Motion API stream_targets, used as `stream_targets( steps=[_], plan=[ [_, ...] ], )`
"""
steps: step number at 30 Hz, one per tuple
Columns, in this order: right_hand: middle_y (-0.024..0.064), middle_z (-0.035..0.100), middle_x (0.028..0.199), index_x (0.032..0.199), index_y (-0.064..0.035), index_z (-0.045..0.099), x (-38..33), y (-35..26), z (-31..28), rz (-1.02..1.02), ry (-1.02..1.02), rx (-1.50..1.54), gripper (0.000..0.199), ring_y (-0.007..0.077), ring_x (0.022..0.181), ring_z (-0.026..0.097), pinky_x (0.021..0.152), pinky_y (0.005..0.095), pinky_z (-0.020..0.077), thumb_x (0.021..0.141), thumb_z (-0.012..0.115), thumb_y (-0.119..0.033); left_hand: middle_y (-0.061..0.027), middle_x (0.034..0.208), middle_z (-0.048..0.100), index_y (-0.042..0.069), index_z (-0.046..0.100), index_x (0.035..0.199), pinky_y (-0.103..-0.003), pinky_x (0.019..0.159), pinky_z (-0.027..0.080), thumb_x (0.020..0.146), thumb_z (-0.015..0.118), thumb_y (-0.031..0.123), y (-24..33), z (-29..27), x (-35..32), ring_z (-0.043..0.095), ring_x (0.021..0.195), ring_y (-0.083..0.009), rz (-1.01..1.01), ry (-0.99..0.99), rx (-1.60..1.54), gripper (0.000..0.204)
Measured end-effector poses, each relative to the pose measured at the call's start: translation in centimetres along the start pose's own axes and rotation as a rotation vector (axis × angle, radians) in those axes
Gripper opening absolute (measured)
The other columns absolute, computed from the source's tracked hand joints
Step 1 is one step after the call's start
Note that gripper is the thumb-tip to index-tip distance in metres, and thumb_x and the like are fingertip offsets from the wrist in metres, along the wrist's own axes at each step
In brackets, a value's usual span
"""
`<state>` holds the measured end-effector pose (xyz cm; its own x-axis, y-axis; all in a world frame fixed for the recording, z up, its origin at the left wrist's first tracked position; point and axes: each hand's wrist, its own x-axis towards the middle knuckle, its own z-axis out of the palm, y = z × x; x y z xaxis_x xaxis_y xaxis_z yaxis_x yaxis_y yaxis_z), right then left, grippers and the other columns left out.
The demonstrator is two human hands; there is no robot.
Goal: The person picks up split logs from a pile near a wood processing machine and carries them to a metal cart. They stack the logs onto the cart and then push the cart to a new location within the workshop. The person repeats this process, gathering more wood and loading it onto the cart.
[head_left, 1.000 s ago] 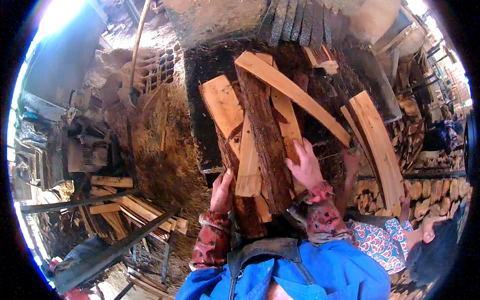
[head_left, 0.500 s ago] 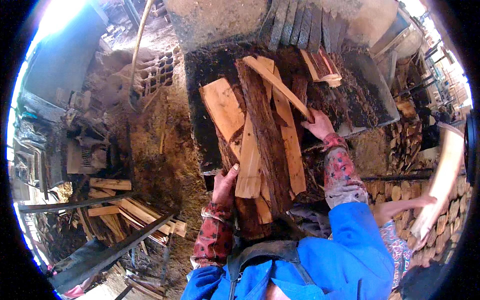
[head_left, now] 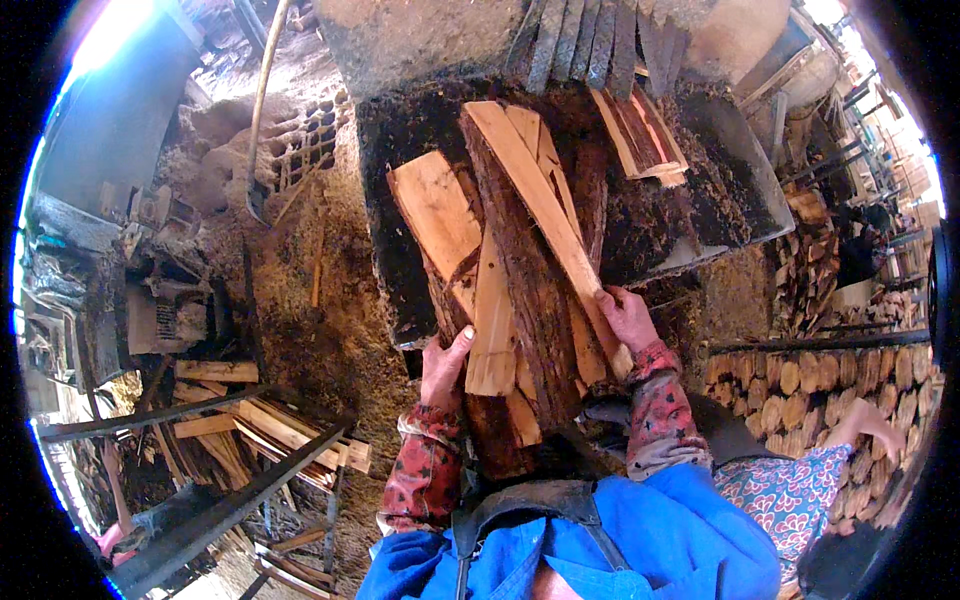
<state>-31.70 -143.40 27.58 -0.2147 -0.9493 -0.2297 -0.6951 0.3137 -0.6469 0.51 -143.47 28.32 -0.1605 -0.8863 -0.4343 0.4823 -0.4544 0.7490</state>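
A pile of rough wood slabs [head_left: 487, 345] lies in front of me, some with brown bark and some with pale sawn faces. My left hand [head_left: 445, 368] grips the pile's left side, its thumb up against the edge of a bark-covered slab [head_left: 440, 305]; the other fingers are mostly hidden. My right hand [head_left: 627, 318] is closed on the right edge of a long pale plank [head_left: 545, 205] near its near end. That plank lies slanting over the pile, from far left to near right. A broad pale slab [head_left: 437, 210] rests at the far left.
A dark metal-edged platform [head_left: 715, 235] lies under the far wood, with a short bundle of sticks [head_left: 640, 135] and hanging dark strips [head_left: 580, 45] behind. Metal bars [head_left: 230, 490] and loose boards [head_left: 290, 430] stand left. A co-worker's arm [head_left: 860, 425] shows before stacked logs [head_left: 800, 390] at right.
The long plank now lies along the pile, its near end drawn toward me by my right hand. My left hand stays put. The co-worker's pale log has left view.
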Motion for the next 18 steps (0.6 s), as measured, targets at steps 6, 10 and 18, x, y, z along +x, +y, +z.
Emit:
stream_targets(
  steps=[6, 10, 18],
  plan=[
    [0.0162, 0.066, 0.101, 0.111, 0.0096, 0.055, 0.1, -1.2, 2.9, 0.075, 0.137, 0.319, 0.062, 0.0220, 0.093, 0.061, 0.083, 0.0340, 0.0486, 0.083, 0.071, -0.043, -0.0092, 0.110, 0.064, -0.006, 0.057, 0.118, -0.032, 0.084, 0.050, 0.081, 0.077, 0.030, -0.9, -1.3, 0.9, 0.061, 0.094, -0.0164, -0.036, 0.125, 0.271, 0.056],
    [0.0152, 0.066, 0.101, 0.113, 0.0082, 0.055, -0.1, -1.1, 3.3, 0.012, 0.058, 0.494, 0.056, 0.0218, 0.091, 0.062, 0.083, 0.0329, 0.0488, 0.086, 0.070, -0.038, -0.0090, 0.106, 0.066, -0.006, 0.059, 0.116, -0.031, 0.080, 0.051, 0.079, 0.076, 0.027, -1.0, -1.2, 0.5, 0.062, 0.089, -0.0158, 0.001, 0.104, 0.172, 0.053],
    [0.0134, 0.058, 0.121, 0.133, 0.0023, 0.044, -5.0, 0.6, 6.7, 0.170, -0.206, 0.662, 0.065, 0.0202, 0.105, 0.055, 0.092, 0.0330, 0.0454, 0.085, 0.071, -0.033, -0.0124, 0.117, 0.062, -0.006, 0.050, 0.126, -0.035, 0.089, 0.049, 0.079, 0.077, 0.027, 0.5, -6.6, -5.2, 0.061, 0.101, -0.0212, -0.152, 0.075, 0.229, 0.064]
  ],
)
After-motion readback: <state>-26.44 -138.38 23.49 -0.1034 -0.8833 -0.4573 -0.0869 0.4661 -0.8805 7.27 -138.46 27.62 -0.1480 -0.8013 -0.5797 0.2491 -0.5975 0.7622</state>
